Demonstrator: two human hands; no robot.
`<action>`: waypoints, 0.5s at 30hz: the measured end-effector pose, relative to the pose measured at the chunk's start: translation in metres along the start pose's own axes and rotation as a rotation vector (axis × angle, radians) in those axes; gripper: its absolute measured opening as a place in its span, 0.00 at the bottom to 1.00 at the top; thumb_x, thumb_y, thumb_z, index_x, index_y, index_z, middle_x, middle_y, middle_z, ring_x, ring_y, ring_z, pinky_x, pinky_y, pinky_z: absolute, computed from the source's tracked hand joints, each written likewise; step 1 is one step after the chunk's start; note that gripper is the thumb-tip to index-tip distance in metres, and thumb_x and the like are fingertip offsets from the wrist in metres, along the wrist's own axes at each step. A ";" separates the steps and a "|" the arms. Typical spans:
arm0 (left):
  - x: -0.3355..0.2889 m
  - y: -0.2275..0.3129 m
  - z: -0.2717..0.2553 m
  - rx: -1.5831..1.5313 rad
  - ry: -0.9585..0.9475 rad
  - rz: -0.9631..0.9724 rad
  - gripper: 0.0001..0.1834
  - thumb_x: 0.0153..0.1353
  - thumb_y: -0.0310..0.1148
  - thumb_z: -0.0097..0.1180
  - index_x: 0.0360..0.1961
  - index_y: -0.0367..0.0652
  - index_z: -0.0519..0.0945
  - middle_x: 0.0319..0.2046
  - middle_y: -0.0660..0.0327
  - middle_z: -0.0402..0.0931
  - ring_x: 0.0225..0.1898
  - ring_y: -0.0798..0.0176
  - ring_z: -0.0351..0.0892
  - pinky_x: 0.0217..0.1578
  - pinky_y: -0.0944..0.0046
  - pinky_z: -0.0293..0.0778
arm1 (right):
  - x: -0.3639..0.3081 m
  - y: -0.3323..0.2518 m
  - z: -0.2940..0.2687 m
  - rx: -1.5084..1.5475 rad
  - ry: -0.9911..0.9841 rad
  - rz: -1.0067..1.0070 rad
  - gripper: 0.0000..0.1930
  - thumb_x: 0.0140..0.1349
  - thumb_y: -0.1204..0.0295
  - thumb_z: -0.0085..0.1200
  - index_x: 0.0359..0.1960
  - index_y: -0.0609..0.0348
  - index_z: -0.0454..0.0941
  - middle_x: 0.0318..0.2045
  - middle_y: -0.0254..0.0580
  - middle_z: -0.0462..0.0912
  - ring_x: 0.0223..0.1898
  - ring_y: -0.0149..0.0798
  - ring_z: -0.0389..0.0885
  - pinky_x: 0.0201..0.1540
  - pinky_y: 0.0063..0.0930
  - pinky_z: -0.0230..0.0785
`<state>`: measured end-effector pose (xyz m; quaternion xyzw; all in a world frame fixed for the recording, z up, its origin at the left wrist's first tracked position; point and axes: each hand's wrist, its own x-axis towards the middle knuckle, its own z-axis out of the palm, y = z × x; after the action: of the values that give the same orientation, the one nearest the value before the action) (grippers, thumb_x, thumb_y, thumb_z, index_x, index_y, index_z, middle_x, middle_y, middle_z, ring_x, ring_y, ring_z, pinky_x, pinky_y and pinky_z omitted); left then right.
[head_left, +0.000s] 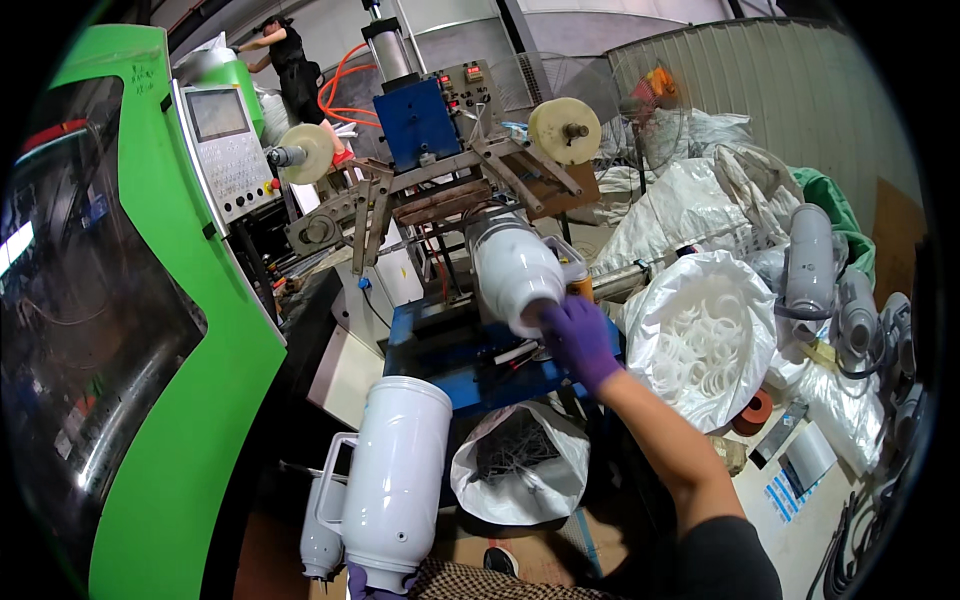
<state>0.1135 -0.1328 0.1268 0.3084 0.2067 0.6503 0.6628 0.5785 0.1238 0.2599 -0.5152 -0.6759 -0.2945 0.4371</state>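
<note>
In my left hand [372, 583], gloved in purple and mostly cut off by the lower edge, is a white plastic jug body [395, 470] with a side handle. It stands nearly upright, narrow neck down, with the fingers closed round that neck. My right hand [580, 340], also in a purple glove, is closed at the open neck of a second white jug body [515, 268]. This one lies tilted under the stamping machine [415, 125], its neck toward me. Some of the right fingertips are hidden at the rim.
A blue machine bed [470, 395] lies ahead. Beneath it sits a white sack of scraps [520, 500]. To the right is a sack of white rings [700, 340], with grey jug bodies [810, 260] beyond. A green machine [190, 430] fills the left; a person [290, 70] stands behind.
</note>
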 end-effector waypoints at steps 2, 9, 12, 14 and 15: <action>-0.006 0.016 0.012 0.088 0.151 0.133 0.37 0.70 0.52 0.52 0.76 0.52 0.62 0.72 0.54 0.64 0.69 0.41 0.68 0.59 0.32 0.74 | -0.051 -0.053 -0.077 0.079 0.135 -0.229 0.20 0.54 0.63 0.66 0.47 0.53 0.76 0.38 0.46 0.76 0.40 0.54 0.77 0.47 0.47 0.70; 0.122 0.023 0.130 0.453 -0.154 0.203 0.46 0.64 0.37 0.57 0.79 0.40 0.49 0.73 0.50 0.61 0.70 0.48 0.67 0.67 0.48 0.70 | -0.247 -0.095 -0.258 0.549 -0.162 0.091 0.22 0.37 0.54 0.80 0.34 0.41 0.85 0.29 0.34 0.76 0.31 0.44 0.75 0.35 0.38 0.67; 0.207 -0.012 0.173 1.038 -0.237 0.585 0.45 0.58 0.30 0.63 0.76 0.38 0.59 0.71 0.47 0.62 0.68 0.49 0.69 0.66 0.52 0.68 | -0.306 -0.108 -0.198 0.560 -0.234 0.426 0.18 0.39 0.58 0.80 0.29 0.46 0.87 0.24 0.36 0.78 0.29 0.44 0.77 0.33 0.37 0.67; 0.250 -0.048 0.231 1.582 -0.308 0.953 0.45 0.54 0.37 0.68 0.74 0.43 0.66 0.73 0.37 0.56 0.70 0.36 0.64 0.69 0.44 0.64 | -0.351 -0.105 -0.155 0.604 -0.399 0.515 0.17 0.40 0.57 0.80 0.27 0.49 0.88 0.22 0.38 0.79 0.27 0.44 0.79 0.33 0.38 0.69; 0.256 -0.069 0.265 1.729 -0.260 1.103 0.45 0.54 0.43 0.67 0.74 0.46 0.66 0.73 0.33 0.55 0.68 0.27 0.62 0.68 0.37 0.62 | -0.372 -0.102 -0.135 0.656 -0.437 0.529 0.17 0.40 0.55 0.81 0.25 0.50 0.88 0.20 0.38 0.79 0.24 0.43 0.79 0.32 0.38 0.70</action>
<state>0.3608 0.0858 0.3047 0.7991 0.3599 0.4549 -0.1580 0.5520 -0.1839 -0.0073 -0.5543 -0.6549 0.1715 0.4842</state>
